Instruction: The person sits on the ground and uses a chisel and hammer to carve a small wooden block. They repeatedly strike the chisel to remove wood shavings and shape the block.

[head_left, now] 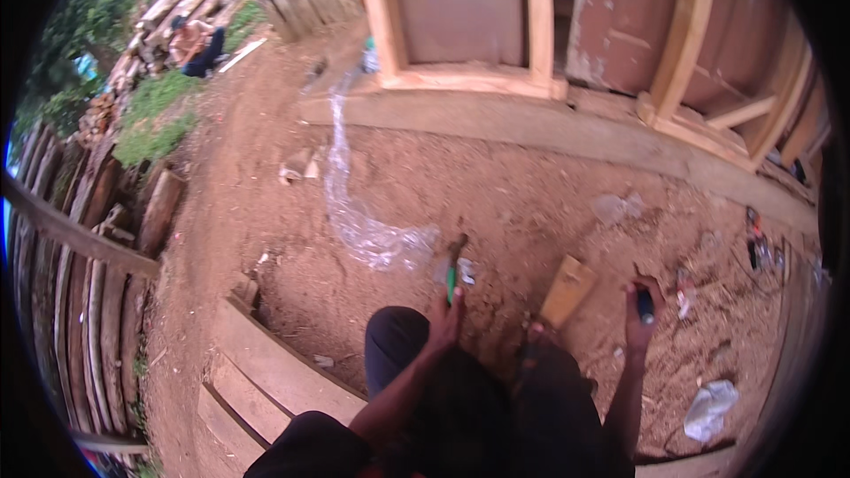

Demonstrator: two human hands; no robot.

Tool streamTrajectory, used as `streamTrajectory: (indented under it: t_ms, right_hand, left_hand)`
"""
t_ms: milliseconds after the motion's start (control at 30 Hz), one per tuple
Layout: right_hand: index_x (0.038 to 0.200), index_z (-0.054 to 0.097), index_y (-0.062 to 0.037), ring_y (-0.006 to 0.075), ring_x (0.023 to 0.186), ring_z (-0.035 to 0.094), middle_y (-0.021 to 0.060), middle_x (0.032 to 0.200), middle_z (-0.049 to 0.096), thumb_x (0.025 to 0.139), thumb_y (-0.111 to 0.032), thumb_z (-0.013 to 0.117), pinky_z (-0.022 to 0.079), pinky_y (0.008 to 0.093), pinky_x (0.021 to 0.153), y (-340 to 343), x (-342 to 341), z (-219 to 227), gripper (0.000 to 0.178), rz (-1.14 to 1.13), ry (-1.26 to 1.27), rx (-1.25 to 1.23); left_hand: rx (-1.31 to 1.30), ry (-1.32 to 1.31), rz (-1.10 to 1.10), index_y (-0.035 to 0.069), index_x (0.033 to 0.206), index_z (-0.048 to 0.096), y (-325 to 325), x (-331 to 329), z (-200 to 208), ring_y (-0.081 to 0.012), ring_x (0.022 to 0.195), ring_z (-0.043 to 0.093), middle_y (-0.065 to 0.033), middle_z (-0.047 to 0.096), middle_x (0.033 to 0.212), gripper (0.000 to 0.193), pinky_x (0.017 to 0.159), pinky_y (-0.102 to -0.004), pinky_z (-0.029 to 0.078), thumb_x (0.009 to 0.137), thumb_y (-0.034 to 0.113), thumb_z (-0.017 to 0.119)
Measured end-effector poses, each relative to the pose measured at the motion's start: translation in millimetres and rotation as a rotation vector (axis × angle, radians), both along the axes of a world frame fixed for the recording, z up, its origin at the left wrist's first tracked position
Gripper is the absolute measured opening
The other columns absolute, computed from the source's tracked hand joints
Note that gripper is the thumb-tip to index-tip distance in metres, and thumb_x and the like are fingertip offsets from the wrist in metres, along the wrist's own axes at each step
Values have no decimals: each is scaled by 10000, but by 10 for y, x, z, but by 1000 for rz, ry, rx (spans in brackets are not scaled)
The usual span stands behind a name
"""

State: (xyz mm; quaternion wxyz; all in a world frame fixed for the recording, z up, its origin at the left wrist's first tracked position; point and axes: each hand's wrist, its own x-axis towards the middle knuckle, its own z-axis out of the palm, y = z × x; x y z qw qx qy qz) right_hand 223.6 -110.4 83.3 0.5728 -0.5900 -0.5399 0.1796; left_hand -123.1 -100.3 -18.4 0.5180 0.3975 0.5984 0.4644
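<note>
Near the middle, my left hand (444, 319) is closed round a tool with a green handle (452, 283). Its dark brown end points away from me, and its exact kind is not clear. On the right, my right hand (641, 312) grips a dark-handled tool (645, 304) with a thin tip sticking out ahead; blur hides what it is. Between the hands, a short wooden board (568, 290) lies aslant on the dirt, its near end by my foot (542, 333). The board is apart from both hands.
Clear plastic sheeting (376, 243) trails over the reddish dirt. Wooden planks (288, 363) lie at left, beside stacked logs (97, 301). Framed wooden panels (460, 9) stand along a beam (496, 119) ahead. A plastic bag (710, 409) lies at right; another person (197, 46) sits far left.
</note>
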Motion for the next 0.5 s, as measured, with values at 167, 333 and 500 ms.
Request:
streamTrajectory:
  t_ms: [167,333,500]
  right_hand:
    - [892,586,11,162,740,613,86,795,618,924,9,613,480,293,673,-280,-785,-285,41,160,70,74]
    - [959,632,24,203,689,627,125,797,631,863,83,614,502,315,644,-452,-1212,-533,114,237,49,-3]
    - [973,641,22,263,691,638,145,810,636,835,84,624,507,332,636,-421,-1307,-864,152,238,48,-13]
  left_hand:
    - [-42,-106,36,150,835,451,-222,-271,-165,-51,480,372,71,399,604,374,431,-233,303,1041,458,502]
    - [-39,-119,-36,148,833,425,-227,-343,-192,-46,471,365,72,381,595,399,418,-228,288,1036,483,500]
    - [-2,-27,-93,140,834,424,-223,-326,-179,-48,473,368,64,382,587,431,417,-226,287,1030,518,489]
